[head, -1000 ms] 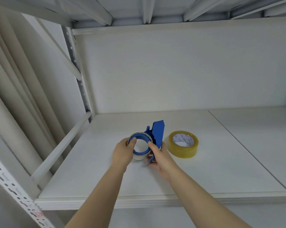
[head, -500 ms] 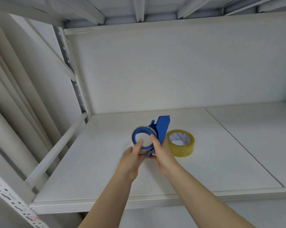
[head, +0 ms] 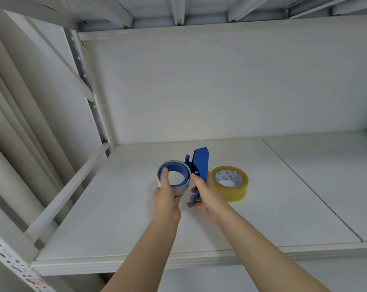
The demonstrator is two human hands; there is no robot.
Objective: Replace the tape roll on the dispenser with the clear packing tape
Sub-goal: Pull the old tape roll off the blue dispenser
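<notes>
- Dispenser (head: 200, 163), blue: fingers of right hand (head: 208, 197) curled round its handle.
- Old grey tape roll (head: 183, 189) on dispenser hub, gripped by left hand (head: 166, 199): thumb (head: 165, 178) hooked over the rim, fingers underneath.
- Clear packing tape (head: 231, 192), yellowish, lies flat just right of dispenser on white shelf (head: 115, 207), untouched.

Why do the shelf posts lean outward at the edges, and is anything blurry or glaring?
Head view: the wide-angle lens splays the shelf post outward; light is soft and even, no strong glare; the dispenser and yellowish tape roll look sharp, while the near perforated rail at lower left is smeared.
</notes>
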